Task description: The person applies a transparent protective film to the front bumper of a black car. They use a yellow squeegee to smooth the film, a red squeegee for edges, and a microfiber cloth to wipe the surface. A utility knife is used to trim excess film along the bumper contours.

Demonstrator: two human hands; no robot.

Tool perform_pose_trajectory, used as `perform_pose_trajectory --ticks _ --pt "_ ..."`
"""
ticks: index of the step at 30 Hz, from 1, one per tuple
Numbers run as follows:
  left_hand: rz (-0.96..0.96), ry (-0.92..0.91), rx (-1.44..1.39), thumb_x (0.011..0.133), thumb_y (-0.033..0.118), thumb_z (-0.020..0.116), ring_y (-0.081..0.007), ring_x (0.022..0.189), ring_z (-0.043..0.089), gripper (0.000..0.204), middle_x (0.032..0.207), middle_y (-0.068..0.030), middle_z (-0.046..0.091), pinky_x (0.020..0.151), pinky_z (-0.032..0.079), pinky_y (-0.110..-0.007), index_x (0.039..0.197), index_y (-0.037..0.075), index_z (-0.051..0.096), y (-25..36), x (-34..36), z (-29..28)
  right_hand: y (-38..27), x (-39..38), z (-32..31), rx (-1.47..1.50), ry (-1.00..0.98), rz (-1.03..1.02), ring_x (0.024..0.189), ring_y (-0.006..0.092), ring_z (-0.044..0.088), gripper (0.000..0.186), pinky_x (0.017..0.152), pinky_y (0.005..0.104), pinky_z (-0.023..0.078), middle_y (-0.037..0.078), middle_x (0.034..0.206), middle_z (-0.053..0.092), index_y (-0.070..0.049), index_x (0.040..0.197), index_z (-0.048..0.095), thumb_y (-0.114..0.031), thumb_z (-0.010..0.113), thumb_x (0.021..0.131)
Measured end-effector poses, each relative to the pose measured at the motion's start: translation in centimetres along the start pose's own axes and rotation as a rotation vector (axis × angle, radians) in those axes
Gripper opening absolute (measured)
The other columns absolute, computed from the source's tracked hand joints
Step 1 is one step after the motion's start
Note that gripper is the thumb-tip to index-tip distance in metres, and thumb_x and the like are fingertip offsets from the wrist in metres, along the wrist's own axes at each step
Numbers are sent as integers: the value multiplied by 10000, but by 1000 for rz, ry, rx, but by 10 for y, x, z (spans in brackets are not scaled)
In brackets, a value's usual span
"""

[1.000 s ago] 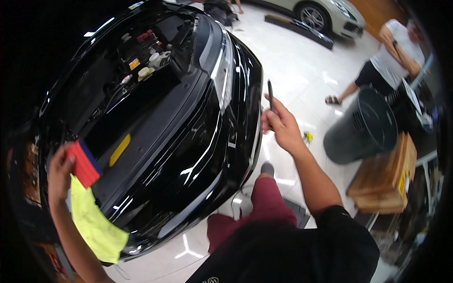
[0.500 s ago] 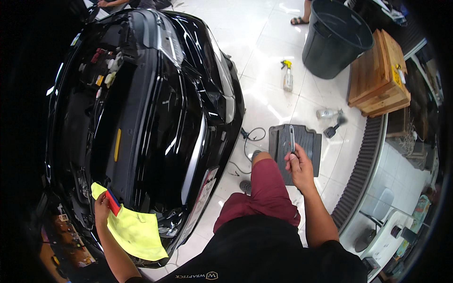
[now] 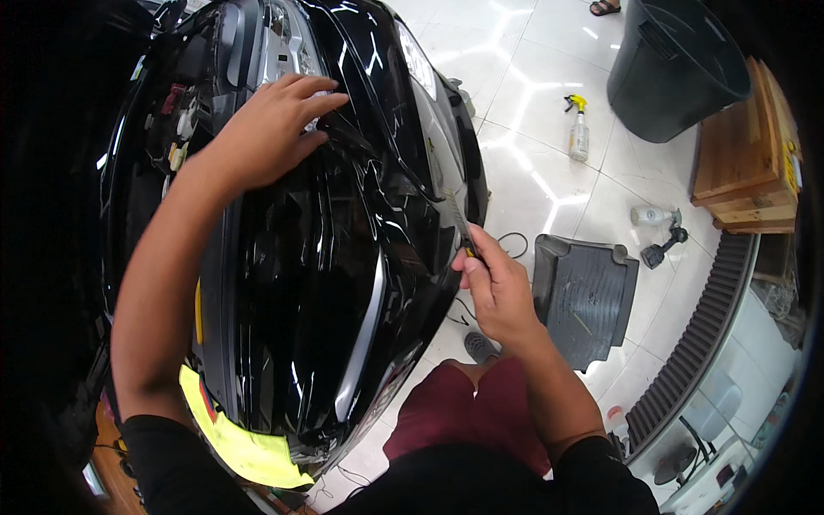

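Head view, looking down on our two hands at a black car front (image 3: pixel 326 283). Our left hand (image 3: pixel 266 129), upper left of frame, lies open and flat on the glossy panel, fingers spread toward the upper centre; it looks like it's pressing to steady or smooth the surface, and it holds nothing. Our right hand (image 3: pixel 498 287), centre frame, is closed around a thin knife-like tool (image 3: pixel 457 219). The blade end points up and left along the panel's right edge, just beside the headlight (image 3: pixel 418 64), so the tip seems to work the seam there. Whether the tip actually touches the panel, we can't tell.

A yellow cloth (image 3: pixel 236 438) lies at lower left, tucked against the car's lower edge near our left elbow, within reach. Something red shows on it, too small to say what.

On the white tiled floor (image 3: pixel 532 112), right of the car: a dark floor mat (image 3: pixel 588 296) just beside our right hand, a spray bottle with a yellow trigger (image 3: pixel 579 129) at upper centre right, and another bottle lying on its side (image 3: pixel 650 215) near a small black tool (image 3: pixel 665 249). A black bin (image 3: pixel 678 64) sits upper right, touching or just beside a wooden crate (image 3: pixel 742 154). Thin cables trail on the floor below the bumper. Our knee in dark red shorts (image 3: pixel 463 412) fills the bottom centre, close to the car, so we're crouched at it.
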State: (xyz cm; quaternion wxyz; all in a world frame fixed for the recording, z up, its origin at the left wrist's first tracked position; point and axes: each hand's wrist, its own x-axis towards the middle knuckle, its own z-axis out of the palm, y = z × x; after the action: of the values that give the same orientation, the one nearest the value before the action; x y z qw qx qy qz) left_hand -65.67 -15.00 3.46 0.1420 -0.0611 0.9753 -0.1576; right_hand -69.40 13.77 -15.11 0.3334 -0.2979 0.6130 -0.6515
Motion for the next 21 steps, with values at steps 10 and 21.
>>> perform_pose_trajectory --ticks 10,21 --pt "98 -137 19 817 198 775 -272 1315 476 458 1316 -73 580 1162 380 -450 1247 93 658 -25 28 19 -1 65 45 -222 44 -257 791 385 616 379 697 431 505 190 951 600 9 1326 520 -31 570 953" --pt "164 -76 -31 858 211 742 -287 1296 514 370 1282 -111 609 1139 402 -450 1197 81 669 -38 26 23 -14 63 63 -422 57 -248 974 384 667 354 823 376 535 245 1179 633 -9 1311 559 -24 565 958"
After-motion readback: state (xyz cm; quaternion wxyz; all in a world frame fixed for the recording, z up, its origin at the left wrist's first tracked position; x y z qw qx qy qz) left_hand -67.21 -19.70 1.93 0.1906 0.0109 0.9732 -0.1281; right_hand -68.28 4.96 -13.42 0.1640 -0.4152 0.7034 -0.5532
